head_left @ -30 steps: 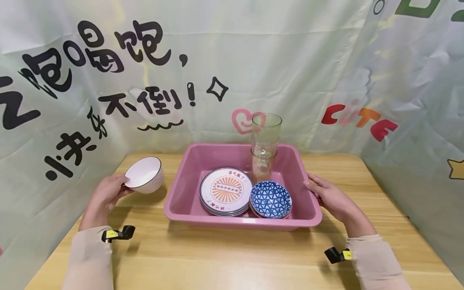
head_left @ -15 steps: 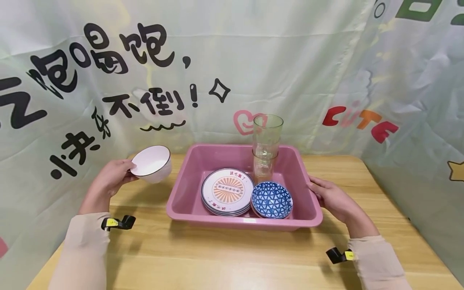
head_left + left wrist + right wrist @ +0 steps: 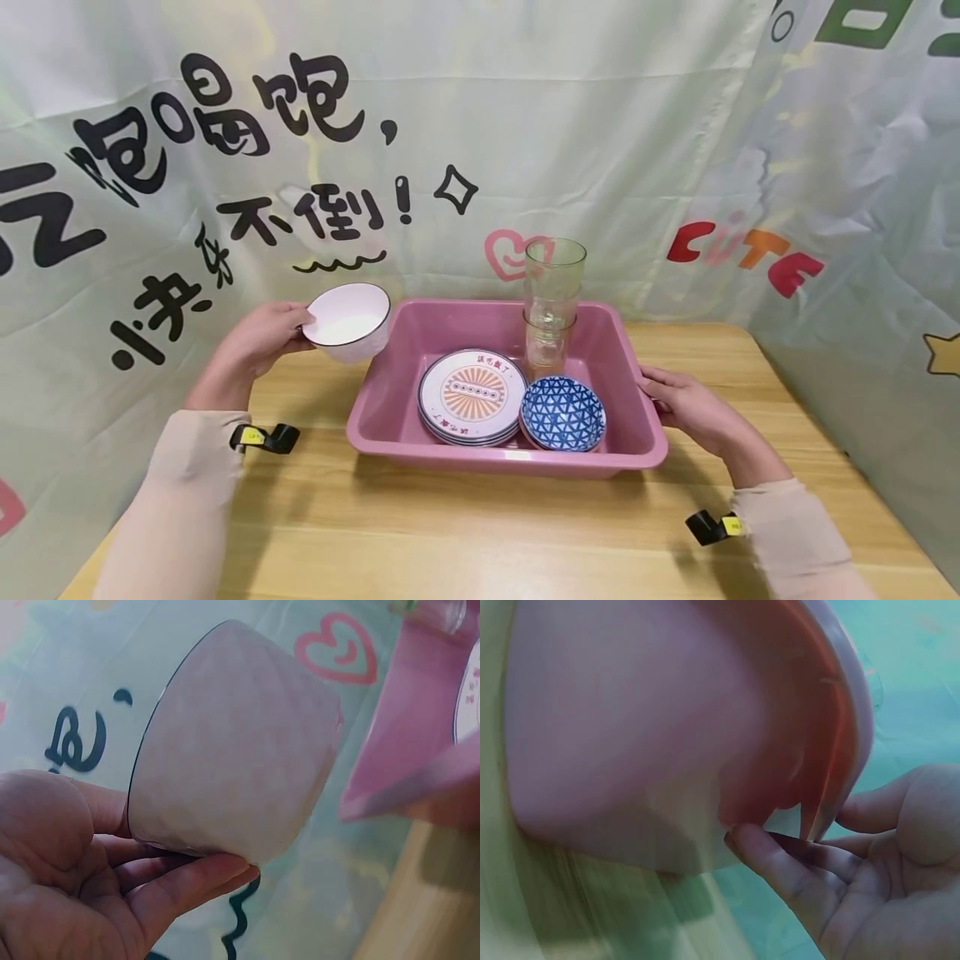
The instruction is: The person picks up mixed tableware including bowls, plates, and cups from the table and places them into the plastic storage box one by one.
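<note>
In the head view a white bowl with a dark rim [image 3: 348,321] is raised above the table by the pink basin's left back corner. My left hand [image 3: 266,337] pinches its rim from the left, thumb inside and fingers under the outer wall. The left wrist view shows the bowl's faceted outside [image 3: 232,742] tilted beside the hand [image 3: 82,862]. My right hand [image 3: 693,412] grips the right rim of the pink basin [image 3: 495,463]; in the right wrist view its fingers [image 3: 780,877] curl under that rim.
Inside the basin lie a stack of white plates [image 3: 472,396] with an orange print, blue patterned bowls [image 3: 562,412] at the front right, and a tall stack of clear glasses [image 3: 551,308] behind them. Printed cloth [image 3: 630,150] hangs behind the wooden table [image 3: 450,533].
My left hand has lifted the white bowl and carried it right, up to the basin's left back corner. The right hand stays on the basin rim.
</note>
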`<state>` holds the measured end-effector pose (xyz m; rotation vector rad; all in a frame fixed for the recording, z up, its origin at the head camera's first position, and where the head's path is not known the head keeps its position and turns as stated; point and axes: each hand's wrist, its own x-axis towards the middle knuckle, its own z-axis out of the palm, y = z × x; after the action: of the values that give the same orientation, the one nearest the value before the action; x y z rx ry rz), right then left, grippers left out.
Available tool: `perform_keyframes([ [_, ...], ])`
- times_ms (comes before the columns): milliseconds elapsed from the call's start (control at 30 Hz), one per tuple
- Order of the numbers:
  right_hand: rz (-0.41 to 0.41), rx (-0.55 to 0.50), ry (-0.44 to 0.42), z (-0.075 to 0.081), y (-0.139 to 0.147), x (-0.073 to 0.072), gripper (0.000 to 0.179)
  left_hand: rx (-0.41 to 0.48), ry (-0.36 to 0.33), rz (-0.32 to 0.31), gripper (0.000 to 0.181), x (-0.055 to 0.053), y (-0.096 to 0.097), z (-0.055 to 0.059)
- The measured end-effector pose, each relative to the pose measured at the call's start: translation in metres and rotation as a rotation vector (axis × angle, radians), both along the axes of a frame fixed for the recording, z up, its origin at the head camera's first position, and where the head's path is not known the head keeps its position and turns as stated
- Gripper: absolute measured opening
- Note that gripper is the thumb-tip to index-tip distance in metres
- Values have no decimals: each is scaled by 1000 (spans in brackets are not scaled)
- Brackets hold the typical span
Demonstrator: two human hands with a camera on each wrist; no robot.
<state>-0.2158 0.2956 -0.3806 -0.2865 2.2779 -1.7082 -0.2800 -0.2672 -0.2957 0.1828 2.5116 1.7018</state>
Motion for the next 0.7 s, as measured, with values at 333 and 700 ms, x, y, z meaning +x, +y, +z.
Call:
perform_keyframes([
  [333,51,103,8,17,5,-2,59,35,-14,-83,41,-3,42,11],
  [700,20,345,101,61,3,0,67,36,-39,-161,35,-11,87,17],
])
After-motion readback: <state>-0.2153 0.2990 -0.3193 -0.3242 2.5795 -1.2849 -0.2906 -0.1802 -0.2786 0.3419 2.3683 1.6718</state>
